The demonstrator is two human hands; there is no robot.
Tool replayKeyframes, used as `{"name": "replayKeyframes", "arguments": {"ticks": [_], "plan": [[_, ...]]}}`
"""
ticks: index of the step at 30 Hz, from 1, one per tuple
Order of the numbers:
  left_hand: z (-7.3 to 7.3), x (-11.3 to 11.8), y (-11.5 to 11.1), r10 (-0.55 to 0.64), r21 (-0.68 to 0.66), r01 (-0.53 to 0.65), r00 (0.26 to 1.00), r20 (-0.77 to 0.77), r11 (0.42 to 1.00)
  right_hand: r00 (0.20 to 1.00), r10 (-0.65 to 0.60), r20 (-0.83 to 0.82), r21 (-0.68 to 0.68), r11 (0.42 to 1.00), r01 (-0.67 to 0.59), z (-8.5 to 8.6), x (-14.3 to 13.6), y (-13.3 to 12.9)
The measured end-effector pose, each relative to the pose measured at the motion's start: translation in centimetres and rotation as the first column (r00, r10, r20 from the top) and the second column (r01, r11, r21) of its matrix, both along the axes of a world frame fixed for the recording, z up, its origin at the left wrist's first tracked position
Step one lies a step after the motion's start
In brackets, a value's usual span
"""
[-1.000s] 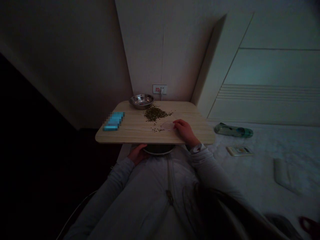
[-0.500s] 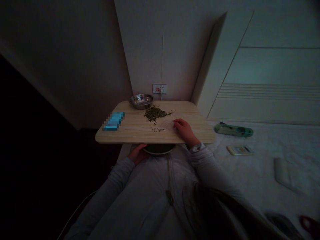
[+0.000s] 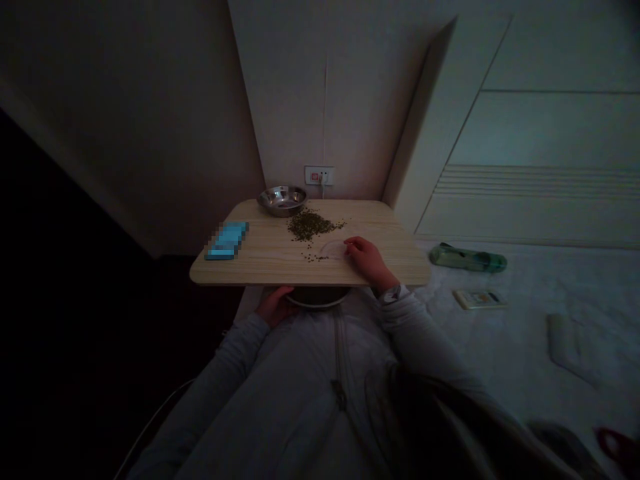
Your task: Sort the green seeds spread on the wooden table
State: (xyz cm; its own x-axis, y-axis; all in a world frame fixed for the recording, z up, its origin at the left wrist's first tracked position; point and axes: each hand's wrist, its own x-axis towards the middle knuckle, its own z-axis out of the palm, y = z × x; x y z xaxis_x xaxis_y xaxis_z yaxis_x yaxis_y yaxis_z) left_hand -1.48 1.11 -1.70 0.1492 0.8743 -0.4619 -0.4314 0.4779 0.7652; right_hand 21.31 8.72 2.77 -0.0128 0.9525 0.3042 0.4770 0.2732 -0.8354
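Note:
My right hand (image 3: 367, 261) rests over the right part of a small wooden table (image 3: 260, 270), its fingers pinched on the edge of a clear round disc (image 3: 333, 249) lying flat there. Small dark green grains (image 3: 309, 225) form a loose pile behind the disc, with a few scattered to its left. Below the table's front edge, my left hand (image 3: 275, 307) holds the left rim of a dark round bowl (image 3: 317, 299) on my lap. The table hides part of this bowl.
A shiny metal bowl (image 3: 283, 201) stands at the table's back left, and a blurred blue phone (image 3: 227, 241) lies at its left. On the white bed to the right are a green bottle (image 3: 469, 258) and another phone (image 3: 480, 299).

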Motion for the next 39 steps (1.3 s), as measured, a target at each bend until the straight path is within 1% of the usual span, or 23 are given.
{"name": "replayKeyframes", "arguments": {"ticks": [5, 13, 21, 26, 32, 36, 39], "plan": [[0.33, 0.13, -0.1, 0.013, -0.023, -0.013, 1.0, 0.004, 1.0, 1.0, 0.0, -0.022, -0.008, 1.0, -0.001, -0.26, 0.12, 0.24], [0.28, 0.14, -0.07, 0.025, -0.023, -0.025, 1.0, 0.016, 0.999, 0.997, 0.043, -0.065, -0.026, 0.999, -0.045, -0.18, 0.13, 0.14], [0.06, 0.05, 0.04, 0.013, -0.017, -0.013, 1.0, 0.003, 1.0, 0.998, 0.018, -0.061, -0.023, 1.0, -0.02, 0.04, 0.12, -0.07], [0.24, 0.1, -0.05, 0.016, -0.019, -0.016, 1.0, 0.007, 1.0, 0.998, 0.034, -0.06, -0.024, 0.999, -0.035, -0.06, 0.22, -0.01], [0.22, 0.08, -0.11, 0.016, -0.026, -0.016, 1.0, -0.008, 1.0, 0.994, 0.04, -0.098, -0.02, 0.999, -0.042, -0.27, 0.21, 0.09], [0.21, 0.09, -0.11, 0.002, -0.003, -0.001, 1.0, 0.017, 1.0, 0.995, 0.043, -0.09, -0.032, 0.998, -0.046, -0.18, 0.21, 0.07], [0.23, 0.1, -0.08, 0.008, -0.01, -0.008, 1.0, 0.003, 1.0, 0.996, 0.038, -0.078, -0.029, 0.999, -0.04, -0.06, 0.22, -0.04]]}}
